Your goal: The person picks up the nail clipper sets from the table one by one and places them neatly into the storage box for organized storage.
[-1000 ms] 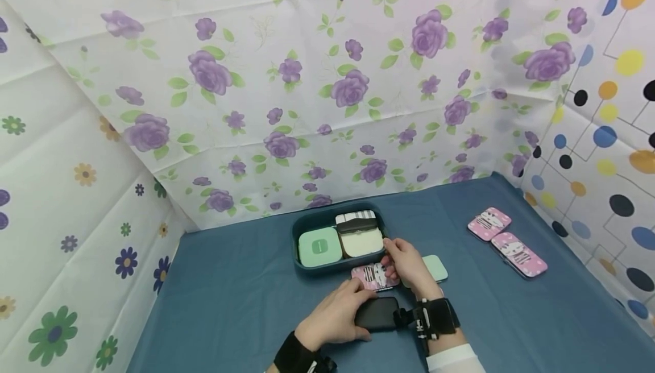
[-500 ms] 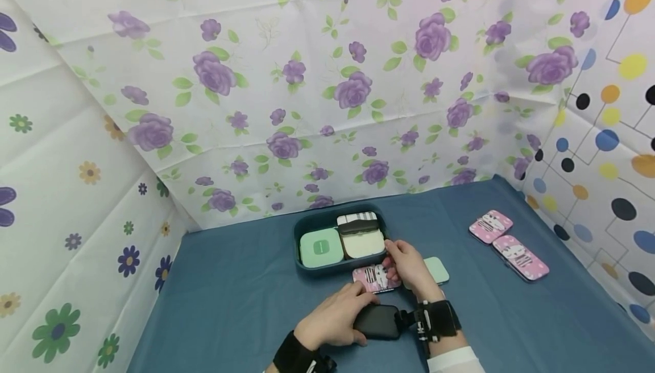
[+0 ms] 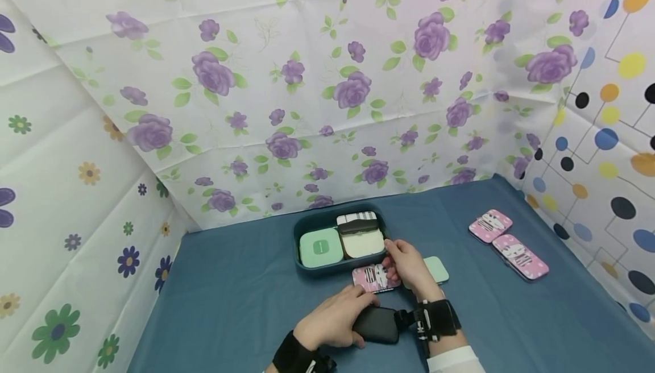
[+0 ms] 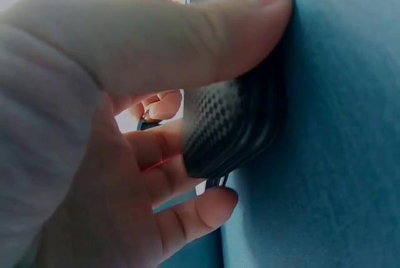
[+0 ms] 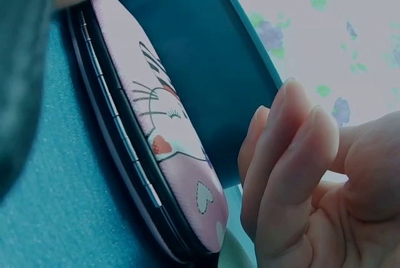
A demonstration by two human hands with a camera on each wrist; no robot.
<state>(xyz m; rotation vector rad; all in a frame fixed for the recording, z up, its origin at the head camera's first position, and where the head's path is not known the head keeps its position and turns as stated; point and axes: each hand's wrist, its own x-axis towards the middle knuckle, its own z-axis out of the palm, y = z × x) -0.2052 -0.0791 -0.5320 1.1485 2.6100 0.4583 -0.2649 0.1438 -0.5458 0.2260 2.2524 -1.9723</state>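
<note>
My left hand grips a black, carbon-textured case with thumb and fingers, just above the cloth. In the left wrist view the thumb lies across one face of that case. At the right front corner of a dark teal open box, my right hand pinches the rim, its other fingers curled below. Close by, a pink cartoon-print case with a metal hinge lies against the box's front. Inside the box sit a mint green case, a cream one, a black one and a striped one.
Another mint green case lies partly hidden behind my right wrist. Two pink cases lie farther right on the blue cloth. A flowered curtain stands right behind the box, with patterned sheets at both sides.
The black case in my left hand has shifted slightly down and toward me. My right hand stays at the box corner.
</note>
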